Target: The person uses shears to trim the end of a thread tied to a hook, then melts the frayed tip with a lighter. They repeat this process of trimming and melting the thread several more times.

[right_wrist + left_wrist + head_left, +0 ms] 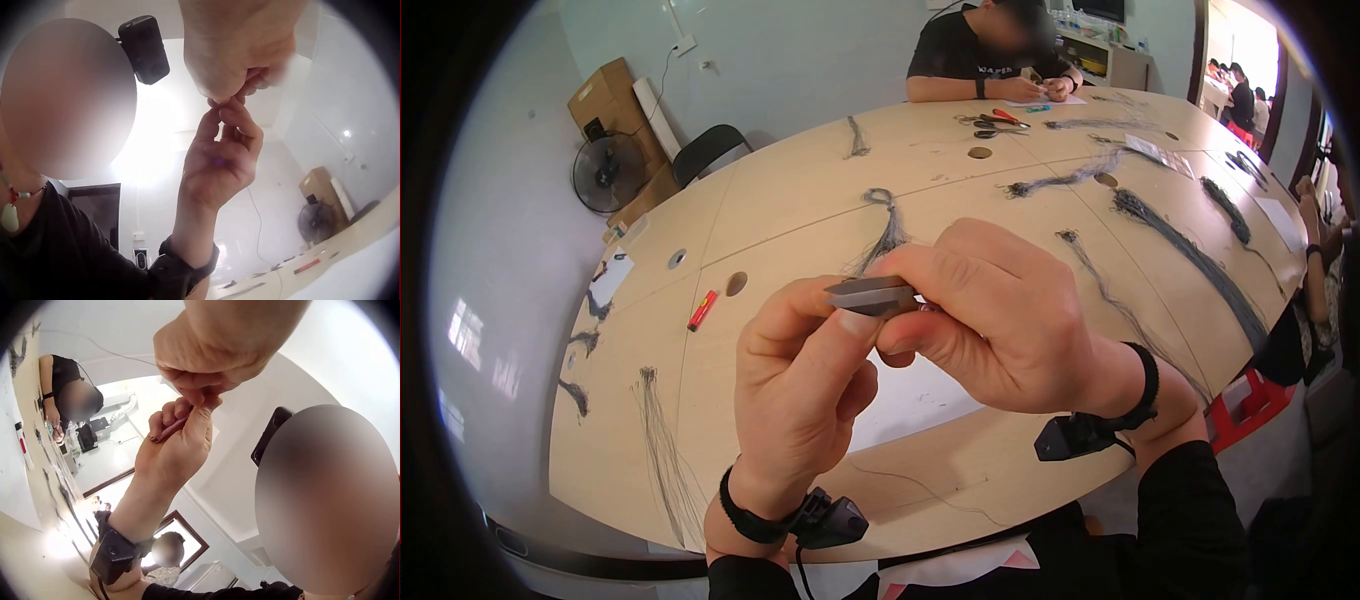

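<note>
In the head view my left hand (800,370) pinches a grey metal piece (868,296) with a pointed, blade-like end between thumb and index finger. My right hand (1010,310) holds its other end with thumb and curled fingers, so that part is hidden and I cannot tell which tool it is. The fingertips of both hands nearly meet over a white sheet of paper (910,395). Beyond them lies a looped bundle of thin grey strands (887,225). In the left wrist view the right hand (178,447) is seen from below, fingers curled.
More strand bundles lie at left (655,430) and right (1190,255). A small red stick-shaped item (702,310) rests near a round table hole (737,284). Scissors (1000,132) lie at the far side, in front of a seated person (980,60). A fan (608,172) stands by the wall.
</note>
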Demonstrator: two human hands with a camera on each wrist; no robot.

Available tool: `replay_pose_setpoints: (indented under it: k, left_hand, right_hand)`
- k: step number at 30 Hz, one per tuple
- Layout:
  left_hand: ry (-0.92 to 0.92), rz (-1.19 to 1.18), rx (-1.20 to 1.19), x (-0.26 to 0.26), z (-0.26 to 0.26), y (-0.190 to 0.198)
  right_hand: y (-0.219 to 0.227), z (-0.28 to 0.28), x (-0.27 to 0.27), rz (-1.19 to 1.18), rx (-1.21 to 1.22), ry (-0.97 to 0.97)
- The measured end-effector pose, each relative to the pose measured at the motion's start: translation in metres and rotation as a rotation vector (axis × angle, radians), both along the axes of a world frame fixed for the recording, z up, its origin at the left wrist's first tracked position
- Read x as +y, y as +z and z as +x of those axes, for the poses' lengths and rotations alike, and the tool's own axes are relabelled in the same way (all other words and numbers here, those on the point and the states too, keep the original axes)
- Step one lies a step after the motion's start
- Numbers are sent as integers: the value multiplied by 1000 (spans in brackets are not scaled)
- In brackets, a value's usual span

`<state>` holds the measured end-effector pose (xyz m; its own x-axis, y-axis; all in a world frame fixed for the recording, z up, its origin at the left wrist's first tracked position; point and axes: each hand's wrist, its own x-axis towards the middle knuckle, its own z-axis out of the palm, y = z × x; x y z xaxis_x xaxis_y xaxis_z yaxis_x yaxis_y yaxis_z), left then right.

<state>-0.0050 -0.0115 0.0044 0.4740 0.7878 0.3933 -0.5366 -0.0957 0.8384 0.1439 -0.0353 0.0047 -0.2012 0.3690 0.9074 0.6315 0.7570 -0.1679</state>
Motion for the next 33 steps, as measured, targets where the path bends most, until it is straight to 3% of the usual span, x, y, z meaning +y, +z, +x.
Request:
replay_pose_setpoints:
  k: [3,6,8,12,15,18,20,31,33]
  left_hand:
    - [16,-15,33,0,0,1]
    - [28,66,49,1,0,-2]
    - [69,79,25,1,2,-3]
    - [79,94,14,3,1,-1]
    - [71,82,-13,2,1,0]
    - [122,46,60,1,3,-2]
    - [62,154,104,2,3,-5]
    - [67,117,158,3,4,-5]
    - [100,51,74,1,6,-4]
  right_hand:
    - [1,1,0,24,-38,9]
    - [4,3,-3,-114,99,98]
    - [2,6,1,-34,45,104]
    - [6,5,-3,-101,-13,78]
    - [5,2,-5,-98,62,133]
    - [5,1,-8,-241,212,190]
    - [-1,3,-6,-288,259,232]
    - [0,3,-5,-174,158,147]
    - [1,6,-3,-168,141,156]
